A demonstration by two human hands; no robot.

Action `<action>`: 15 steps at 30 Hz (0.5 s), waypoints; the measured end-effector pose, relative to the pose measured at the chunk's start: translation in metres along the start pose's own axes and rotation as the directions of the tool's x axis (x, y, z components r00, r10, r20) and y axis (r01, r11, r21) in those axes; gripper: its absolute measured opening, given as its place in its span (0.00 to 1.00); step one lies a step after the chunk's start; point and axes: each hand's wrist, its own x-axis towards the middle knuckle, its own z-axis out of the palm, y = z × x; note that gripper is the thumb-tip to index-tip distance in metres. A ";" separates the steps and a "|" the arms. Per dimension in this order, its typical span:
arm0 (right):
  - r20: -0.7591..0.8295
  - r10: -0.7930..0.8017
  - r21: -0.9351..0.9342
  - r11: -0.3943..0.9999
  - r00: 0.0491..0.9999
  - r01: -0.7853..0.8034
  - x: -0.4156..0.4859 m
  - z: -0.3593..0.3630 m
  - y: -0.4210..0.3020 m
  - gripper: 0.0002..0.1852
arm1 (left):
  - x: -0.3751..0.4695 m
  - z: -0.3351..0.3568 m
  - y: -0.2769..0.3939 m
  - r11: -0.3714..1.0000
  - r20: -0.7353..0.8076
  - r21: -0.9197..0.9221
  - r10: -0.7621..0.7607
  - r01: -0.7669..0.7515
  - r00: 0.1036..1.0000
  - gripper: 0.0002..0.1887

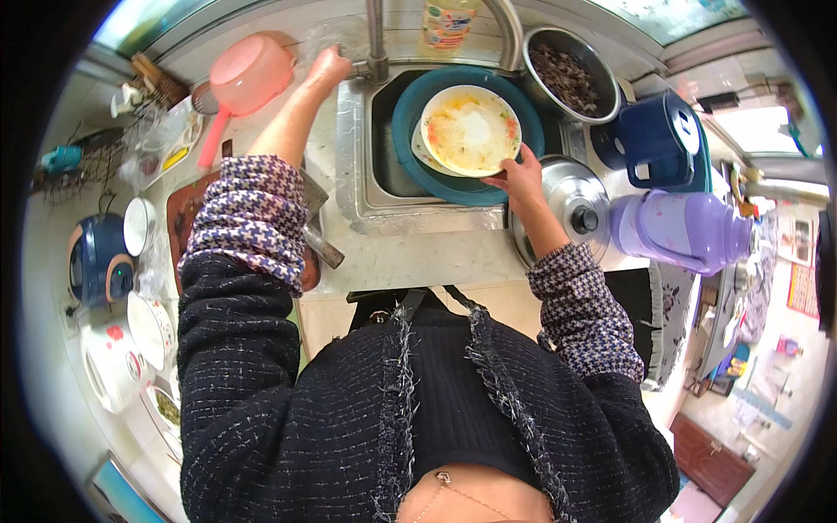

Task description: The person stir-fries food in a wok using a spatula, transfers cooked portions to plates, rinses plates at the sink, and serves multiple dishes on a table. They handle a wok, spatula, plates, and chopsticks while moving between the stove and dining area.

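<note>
My right hand (523, 180) grips the near right rim of a white floral plate (451, 124), its thumb over the edge. Yellowish residue and a whitish wet patch cover the plate's face. Beneath it another floral dish (425, 153) shows partly, inside a teal plastic basin (409, 173). The basin stands in a stainless steel sink (356, 189). My left hand (329, 67) is closed at the side handle of the metal tap (377, 39); its fingertips are hidden. The curved spout (509, 33) reaches over the basin's far right edge.
Left lie a pink dipper (252, 72), a cutting board (180, 209) and a cleaver (320, 245). A detergent bottle (448, 26) stands behind the sink. On the right are a steel bowl of dark pieces (565, 78), a pot lid (562, 189), a blue jug (657, 140) and a purple thermos (680, 229).
</note>
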 end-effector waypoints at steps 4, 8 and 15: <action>0.117 -0.057 -0.080 0.995 0.992 0.066 -0.007 0.003 -0.009 0.31 | -0.068 -0.005 -0.004 0.955 0.047 -0.298 0.032 -0.017 0.998 0.24; 0.292 -0.066 -0.173 0.978 0.954 0.120 -0.026 0.013 -0.017 0.28 | -0.202 -0.013 0.007 0.698 0.348 -0.669 -0.008 0.255 0.937 0.23; 0.690 0.043 -0.293 0.929 0.722 0.226 -0.160 0.084 0.021 0.28 | -0.439 -0.066 -0.005 0.118 0.162 -0.974 -0.225 0.192 0.961 0.20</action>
